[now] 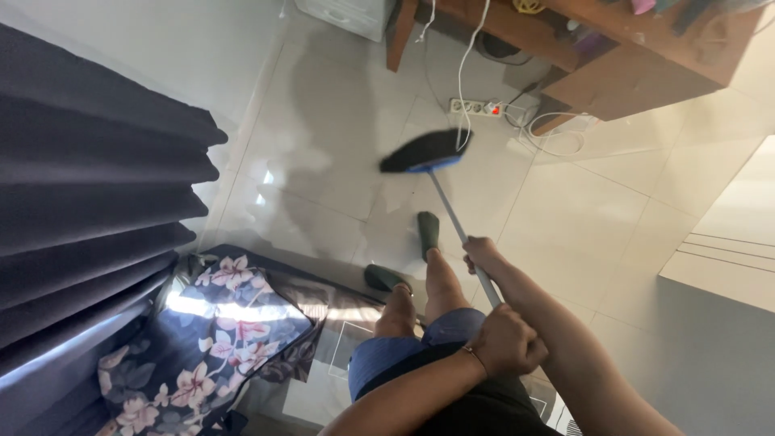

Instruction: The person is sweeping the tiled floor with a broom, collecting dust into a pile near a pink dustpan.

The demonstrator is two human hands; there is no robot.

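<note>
A broom with a grey handle [452,214] and a dark brush head on a blue base [426,152] reaches out over the pale tiled floor. My right hand [481,252] grips the handle partway down. My left hand [507,341] is closed around the upper end of the handle, close to my body. The brush head is blurred and sits near a white power strip [476,106] with cables. My two legs and dark slippers [428,232] stand just left of the handle.
A wooden desk [638,64] stands at the top right with white cables looping under it. Dark curtains [89,186] hang on the left. A dark floral cloth [218,331] lies at the bottom left. A white cabinet [343,14] is at the top.
</note>
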